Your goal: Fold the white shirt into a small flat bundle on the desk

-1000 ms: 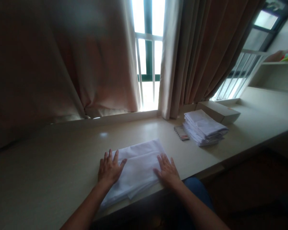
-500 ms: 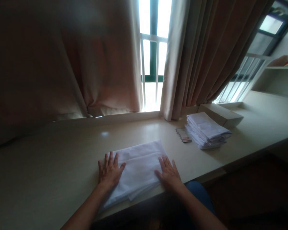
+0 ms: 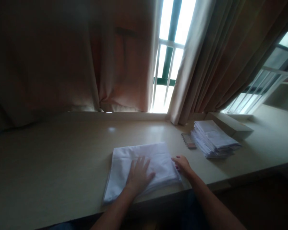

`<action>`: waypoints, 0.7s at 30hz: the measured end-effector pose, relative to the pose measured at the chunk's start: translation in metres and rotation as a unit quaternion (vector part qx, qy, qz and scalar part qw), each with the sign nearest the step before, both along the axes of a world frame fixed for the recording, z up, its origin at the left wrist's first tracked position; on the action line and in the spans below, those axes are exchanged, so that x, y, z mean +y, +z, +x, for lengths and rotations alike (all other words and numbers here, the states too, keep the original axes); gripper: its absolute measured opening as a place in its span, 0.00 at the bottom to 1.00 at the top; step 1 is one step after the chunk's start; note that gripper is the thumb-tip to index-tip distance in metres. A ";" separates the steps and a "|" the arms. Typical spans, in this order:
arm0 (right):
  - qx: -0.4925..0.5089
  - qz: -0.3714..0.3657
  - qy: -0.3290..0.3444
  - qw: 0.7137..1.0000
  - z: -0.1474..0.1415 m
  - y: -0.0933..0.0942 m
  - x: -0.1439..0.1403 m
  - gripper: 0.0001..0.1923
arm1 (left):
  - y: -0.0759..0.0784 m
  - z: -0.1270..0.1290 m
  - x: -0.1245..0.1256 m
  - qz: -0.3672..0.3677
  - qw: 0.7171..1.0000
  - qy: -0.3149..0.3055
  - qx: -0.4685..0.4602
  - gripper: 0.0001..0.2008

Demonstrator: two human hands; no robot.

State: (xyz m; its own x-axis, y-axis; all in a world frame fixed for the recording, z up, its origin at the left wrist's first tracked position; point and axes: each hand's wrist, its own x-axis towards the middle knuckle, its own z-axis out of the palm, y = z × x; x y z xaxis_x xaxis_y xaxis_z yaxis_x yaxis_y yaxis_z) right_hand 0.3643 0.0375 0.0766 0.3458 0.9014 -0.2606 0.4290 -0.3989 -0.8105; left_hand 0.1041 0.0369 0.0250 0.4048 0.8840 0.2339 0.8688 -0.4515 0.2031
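Observation:
A folded white cloth [image 3: 124, 163] lies near the front edge of the desk. My left hand [image 3: 140, 174] rests flat on its middle, palm down and fingers spread. At the cloth's right edge is my right hand [image 3: 182, 164], its fingers bent together and closed on the border. Part of the fingertips is hidden at that edge. Farther right stands a stack of folded white cloths [image 3: 213, 139], apart from both hands.
The pale desk [image 3: 62, 166] runs along a window with brown curtains [image 3: 134, 70]. A blurred-out flat object [image 3: 189, 140] lies left of the stack. Behind the stack sits a pale box [image 3: 230, 124]. A shelf [image 3: 280, 95] stands at the far right.
My left hand has slid from the cloth's left edge to its middle. My right hand has moved off the top to the right edge, and its fingers have closed. The view has tilted.

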 end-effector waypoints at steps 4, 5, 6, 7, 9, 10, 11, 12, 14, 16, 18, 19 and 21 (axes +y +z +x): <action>0.032 -0.045 0.016 0.998 -0.009 0.012 0.004 0.18 | 0.001 -0.002 0.001 0.007 1.000 -0.001 -0.011 0.37; 0.039 -0.052 0.023 0.998 -0.011 0.015 0.005 0.17 | 0.001 -0.002 0.001 0.008 1.000 -0.002 -0.013 0.37; 0.046 -0.058 0.031 0.997 -0.013 0.017 0.006 0.17 | 0.001 -0.002 0.001 0.008 1.000 -0.003 -0.014 0.38; 0.052 -0.063 0.039 0.996 -0.015 0.019 0.007 0.16 | 0.000 -0.002 0.001 0.006 1.000 -0.004 -0.015 0.38; 0.065 -0.076 0.056 0.993 -0.017 0.022 0.009 0.13 | -0.001 -0.002 0.001 0.001 1.000 -0.006 -0.019 0.38; 0.071 -0.082 0.065 0.992 -0.017 0.023 0.010 0.12 | -0.002 -0.002 0.002 -0.001 1.000 -0.006 -0.021 0.39; 0.078 -0.087 0.074 0.990 -0.017 0.023 0.010 0.11 | -0.001 -0.002 0.002 -0.003 1.000 -0.007 -0.022 0.39; 0.085 -0.093 0.082 0.989 -0.017 0.023 0.011 0.10 | -0.001 -0.003 0.002 -0.004 1.000 -0.007 -0.023 0.40; 0.096 -0.099 0.098 0.986 -0.015 0.023 0.010 0.11 | 0.002 -0.004 0.001 -0.005 1.000 -0.011 -0.023 0.41; 0.101 -0.099 0.105 0.984 -0.014 0.022 0.008 0.12 | 0.005 -0.006 -0.003 -0.004 0.999 -0.036 -0.021 0.43; 0.101 -0.092 0.105 0.985 -0.014 0.019 0.006 0.11 | 0.007 -0.009 -0.009 -0.004 0.997 -0.070 -0.017 0.43; 0.100 -0.087 0.104 0.986 -0.014 0.017 0.005 0.11 | 0.008 -0.011 -0.013 -0.006 0.996 -0.084 -0.015 0.43; 0.096 -0.078 0.100 0.987 -0.014 0.013 0.005 0.10 | 0.009 -0.016 -0.021 -0.016 0.995 -0.097 -0.011 0.42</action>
